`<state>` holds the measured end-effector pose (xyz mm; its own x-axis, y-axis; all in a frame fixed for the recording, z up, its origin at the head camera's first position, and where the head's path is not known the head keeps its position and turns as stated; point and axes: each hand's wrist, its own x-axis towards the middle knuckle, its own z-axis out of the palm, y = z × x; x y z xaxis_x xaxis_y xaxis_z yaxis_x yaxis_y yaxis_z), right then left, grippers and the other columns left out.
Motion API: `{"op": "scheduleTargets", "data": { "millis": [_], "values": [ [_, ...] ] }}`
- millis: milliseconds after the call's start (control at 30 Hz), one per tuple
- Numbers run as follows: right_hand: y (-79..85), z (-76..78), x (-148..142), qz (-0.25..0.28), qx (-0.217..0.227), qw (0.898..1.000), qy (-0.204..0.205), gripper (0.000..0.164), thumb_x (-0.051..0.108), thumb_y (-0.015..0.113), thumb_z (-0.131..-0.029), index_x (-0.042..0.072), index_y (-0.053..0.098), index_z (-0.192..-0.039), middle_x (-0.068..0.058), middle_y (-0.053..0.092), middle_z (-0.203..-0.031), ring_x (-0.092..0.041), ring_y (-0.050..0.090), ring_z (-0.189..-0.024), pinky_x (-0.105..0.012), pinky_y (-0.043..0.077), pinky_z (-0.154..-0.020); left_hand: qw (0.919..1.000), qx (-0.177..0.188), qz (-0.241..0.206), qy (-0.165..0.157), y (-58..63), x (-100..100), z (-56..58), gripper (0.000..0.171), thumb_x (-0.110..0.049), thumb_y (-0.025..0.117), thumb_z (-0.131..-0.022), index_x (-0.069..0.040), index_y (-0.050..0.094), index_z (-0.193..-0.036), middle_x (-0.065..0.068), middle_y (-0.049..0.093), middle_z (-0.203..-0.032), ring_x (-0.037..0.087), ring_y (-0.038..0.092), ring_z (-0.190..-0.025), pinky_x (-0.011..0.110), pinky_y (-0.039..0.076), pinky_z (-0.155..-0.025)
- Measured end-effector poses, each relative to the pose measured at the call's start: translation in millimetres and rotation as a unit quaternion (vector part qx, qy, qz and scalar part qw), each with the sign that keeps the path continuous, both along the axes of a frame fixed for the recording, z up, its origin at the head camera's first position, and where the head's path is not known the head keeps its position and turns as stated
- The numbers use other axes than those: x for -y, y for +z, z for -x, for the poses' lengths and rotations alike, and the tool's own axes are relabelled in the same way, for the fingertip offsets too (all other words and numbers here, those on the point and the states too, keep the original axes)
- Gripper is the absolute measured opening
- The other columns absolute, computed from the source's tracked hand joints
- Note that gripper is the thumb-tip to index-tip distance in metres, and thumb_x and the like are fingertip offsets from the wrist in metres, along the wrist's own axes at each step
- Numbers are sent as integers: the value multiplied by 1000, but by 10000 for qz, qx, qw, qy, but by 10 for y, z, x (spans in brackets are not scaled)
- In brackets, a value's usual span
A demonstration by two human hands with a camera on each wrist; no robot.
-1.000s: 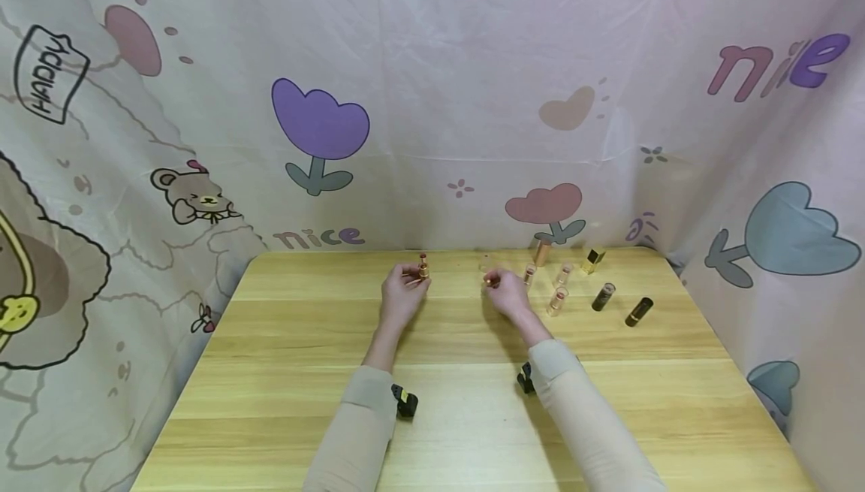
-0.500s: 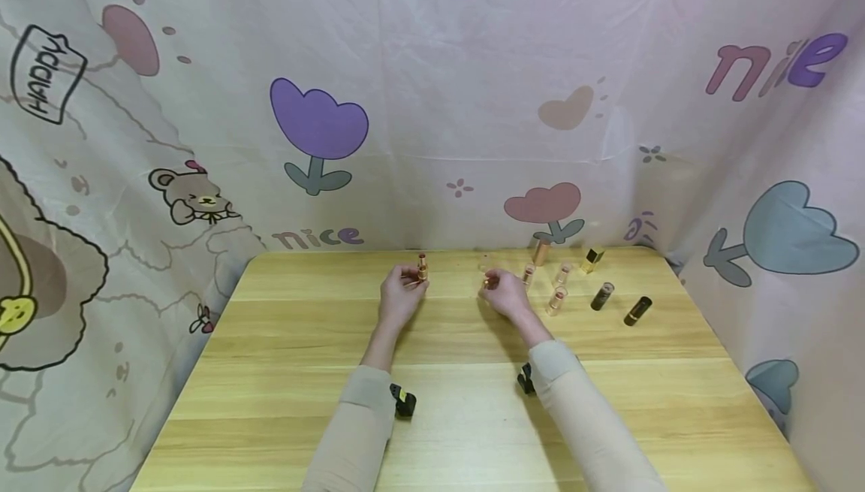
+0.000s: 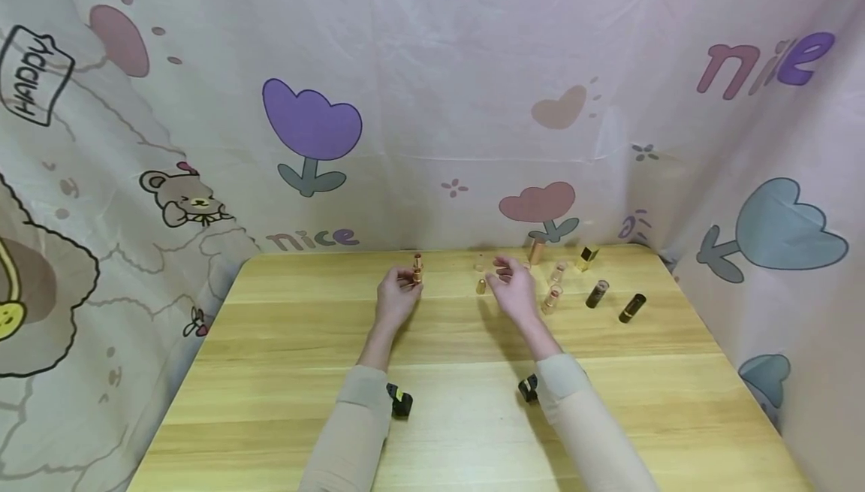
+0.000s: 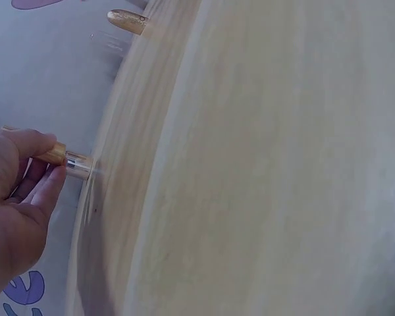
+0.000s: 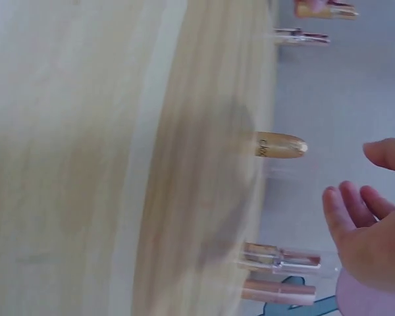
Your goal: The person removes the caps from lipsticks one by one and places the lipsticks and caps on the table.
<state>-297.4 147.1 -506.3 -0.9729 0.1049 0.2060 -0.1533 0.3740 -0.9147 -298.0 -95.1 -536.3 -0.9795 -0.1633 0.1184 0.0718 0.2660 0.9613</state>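
My left hand (image 3: 397, 298) pinches a gold lipstick tube (image 4: 52, 155) between thumb and fingers. In the head view a red-tipped lipstick (image 3: 417, 258) shows just beyond those fingertips, partly hidden. The left wrist view has a clear and silvery tube (image 4: 79, 166) standing on the table close behind the held one. My right hand (image 3: 515, 289) holds nothing, thumb and fingers spread apart. Beside its fingertips a rounded gold lipstick tube (image 3: 481, 286) stands upright, with dark lettering in the right wrist view. Behind that tube is a faint transparent cap (image 3: 480, 263).
To the right stand clear-capped lipsticks (image 3: 551, 299), a rose-gold tube (image 3: 537, 251), a black-and-gold lipstick (image 3: 586, 258), a dark tube with a clear top (image 3: 598, 294) and a black tube (image 3: 632, 308). A patterned curtain (image 3: 419, 139) hangs along the table's (image 3: 284, 372) back edge.
My right hand has let go of the rounded gold tube and drawn back to the right, its fingers opening. The left hand keeps its hold nearly in place. The head view has shifted slightly.
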Motion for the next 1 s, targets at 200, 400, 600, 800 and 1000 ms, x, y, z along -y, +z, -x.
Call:
{"op": "scheduleTargets", "data": {
  "millis": [200,400,600,800,1000],
  "values": [
    [75,-89,-62,698,-575,9956,-263,39,-5,67,-93,-11,60,-131,-32,64,-127,-46,62,-118,-42,54,-106,9999,139,-3,-47,-28,8,9,32,9,73,-89,5,59,-117,25,67,-121,39,69,-114,37,60,-98],
    [183,-210,-166,1151,-1046,9868,-458,39,-9,65,-94,-13,59,-132,-30,64,-127,-40,62,-119,-42,53,-108,9997,252,11,-41,-34,13,13,33,9,73,-89,5,59,-119,25,66,-121,39,69,-114,38,60,-97],
    [231,-311,-329,1072,-1254,9828,-826,41,-6,69,-94,-9,60,-133,-27,65,-129,-39,61,-124,-44,49,-113,9996,279,30,-71,-25,25,6,33,9,72,-90,6,59,-120,26,66,-122,40,68,-116,38,60,-99],
    [252,-410,-503,573,-861,9868,-1247,43,2,69,-95,-2,60,-137,-19,62,-138,-37,56,-133,-45,41,-120,9994,307,114,-115,-31,32,4,32,9,72,-90,7,59,-119,27,66,-122,40,68,-116,39,60,-98],
    [211,-470,-673,447,-517,9881,-1375,46,6,69,-95,-1,59,-139,-18,62,-141,-36,53,-136,-46,37,-122,9992,313,234,-96,-53,39,18,32,8,72,-90,8,60,-119,28,67,-121,41,68,-115,40,60,-99]
  ]
}}
